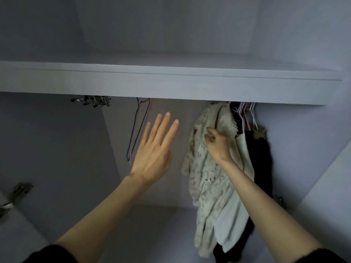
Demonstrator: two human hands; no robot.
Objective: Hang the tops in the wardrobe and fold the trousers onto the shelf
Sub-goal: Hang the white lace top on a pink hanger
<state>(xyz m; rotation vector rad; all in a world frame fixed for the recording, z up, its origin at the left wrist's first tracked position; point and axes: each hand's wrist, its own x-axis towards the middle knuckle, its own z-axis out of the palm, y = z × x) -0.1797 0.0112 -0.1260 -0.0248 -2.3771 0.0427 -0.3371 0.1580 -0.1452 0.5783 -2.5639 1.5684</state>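
A pale beige lace top (pixel 207 179) hangs under the wardrobe shelf (pixel 171 84) at the right, with a plain white garment (pixel 233 221) and dark clothes (pixel 260 158) behind it. My right hand (pixel 216 143) grips the lace top's fabric near its shoulder, fingers curled. My left hand (pixel 155 147) is raised in the middle with straight spread fingers, holding nothing, just right of two bare wire hangers (pixel 137 130), one blue and one pink. The rail is hidden behind the shelf's front edge.
Several more hangers (pixel 247 114) crowd the rail's right end. A cluster of metal clips (pixel 93 101) hangs at the left. A door hinge (pixel 19 190) shows at the lower left. The wardrobe's floor (pixel 152 224) lies below.
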